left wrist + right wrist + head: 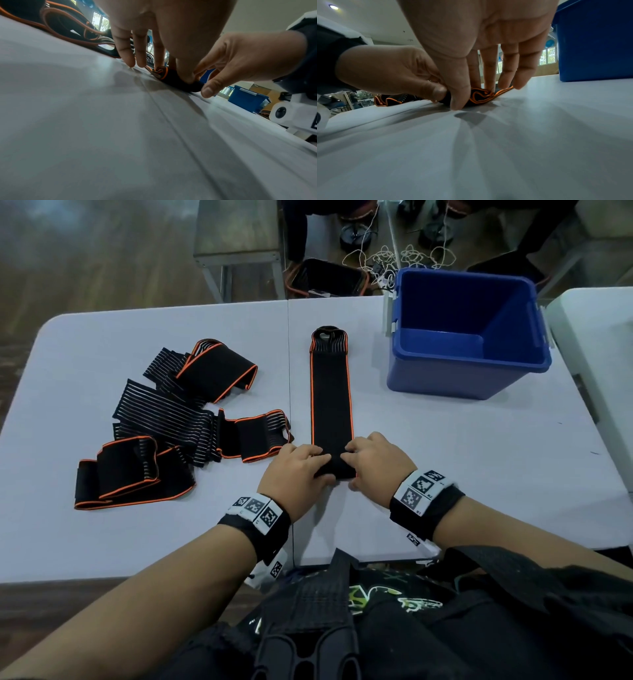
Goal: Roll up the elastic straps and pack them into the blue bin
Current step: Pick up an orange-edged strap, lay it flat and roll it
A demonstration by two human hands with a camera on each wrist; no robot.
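A long black elastic strap (331,398) with orange edging lies flat and straight on the white table (479,460), running away from me. Its near end is curled into a small roll (337,465). My left hand (298,470) pinches the roll's left side (163,73) between thumb and fingers. My right hand (373,462) pinches the right side, where the coiled orange edge (481,96) shows. The blue bin (466,337) stands open and empty at the far right, also in the right wrist view (597,40).
A heap of several unrolled black-and-orange straps (178,422) lies on the table's left half, close to my left hand. A table seam (290,371) runs between heap and strap. Another white surface (596,344) adjoins at the right. Cables and gear sit on the floor beyond.
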